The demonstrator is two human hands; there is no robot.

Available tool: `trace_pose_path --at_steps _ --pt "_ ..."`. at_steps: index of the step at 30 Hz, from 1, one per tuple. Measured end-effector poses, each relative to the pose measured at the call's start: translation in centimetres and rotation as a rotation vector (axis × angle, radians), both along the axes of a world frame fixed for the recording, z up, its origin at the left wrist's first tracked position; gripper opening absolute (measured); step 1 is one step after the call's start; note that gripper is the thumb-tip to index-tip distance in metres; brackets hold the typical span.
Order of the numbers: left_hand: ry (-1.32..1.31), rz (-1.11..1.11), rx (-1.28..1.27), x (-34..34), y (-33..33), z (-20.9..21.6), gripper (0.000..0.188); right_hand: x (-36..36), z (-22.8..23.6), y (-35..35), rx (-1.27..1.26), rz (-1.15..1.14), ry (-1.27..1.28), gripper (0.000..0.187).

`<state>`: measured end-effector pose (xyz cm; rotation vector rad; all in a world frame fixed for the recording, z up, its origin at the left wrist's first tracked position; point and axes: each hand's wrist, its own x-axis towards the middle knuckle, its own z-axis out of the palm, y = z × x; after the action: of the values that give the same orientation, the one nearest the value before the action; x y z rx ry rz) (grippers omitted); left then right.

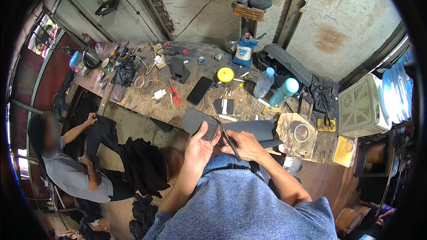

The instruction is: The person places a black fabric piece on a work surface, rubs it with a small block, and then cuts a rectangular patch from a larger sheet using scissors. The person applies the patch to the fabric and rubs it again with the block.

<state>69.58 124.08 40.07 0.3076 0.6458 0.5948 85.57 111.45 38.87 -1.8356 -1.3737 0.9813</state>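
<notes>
My left hand [199, 151] grips a flat dark grey piece of sheet material [195, 121] with rounded corners, thumb on top. I cannot make out whether it is rubber, foam or leather. In my right hand [244, 146] is a pair of long-bladed scissors [217, 115] with black handles. Its blades point away from me, along the right edge of the piece. Whether they touch the piece is hard to tell. A larger dark sheet [255, 130] lies on the workbench just beyond my right hand. Beside the blades lies a small black-and-white piece [224, 106].
On the wooden workbench [147, 100] are a black phone [199, 90], red-handled pliers [174, 95], a yellow-lidded container [225, 74], a clear bottle [264, 82] and a turquoise bottle [284, 92]. A wooden board [284, 135] is at right. To my left, a person [78, 169] handles black cloth [101, 133].
</notes>
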Motion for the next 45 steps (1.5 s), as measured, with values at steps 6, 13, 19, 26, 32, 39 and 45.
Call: trace_pose_path --at_steps 6,13,19,26,32,39,45 --pt "-0.005 -0.016 0.045 -0.3 -0.4 0.5 0.020 0.0 -0.8 -0.5 0.079 -0.028 0.016 0.076" --pt "-0.087 -0.006 -0.072 0.0 -0.1 -0.1 0.026 -1.3 -2.1 -0.5 0.103 -0.235 0.316 0.067" --pt "-0.394 -0.056 -0.169 -0.4 0.8 -1.2 0.039 -1.4 -1.9 -1.1 0.090 -0.222 0.188 0.067" --pt "-0.306 0.042 -0.367 -0.8 1.2 -2.8 0.045 -1.8 -0.7 -2.1 -0.003 -0.217 -0.005 0.066" --pt "-0.149 -0.055 -0.328 -4.7 3.7 -8.6 0.032 0.1 -1.6 -7.6 0.231 -0.479 -0.272 0.048" --pt "0.280 -0.234 -0.327 -8.2 3.4 -15.8 0.028 7.2 -3.4 -18.5 0.124 -1.370 -0.263 0.004" --pt "0.147 -0.702 -0.386 -6.3 3.5 -18.2 0.057 18.4 -13.6 -32.6 -0.496 -1.495 -0.629 0.042"
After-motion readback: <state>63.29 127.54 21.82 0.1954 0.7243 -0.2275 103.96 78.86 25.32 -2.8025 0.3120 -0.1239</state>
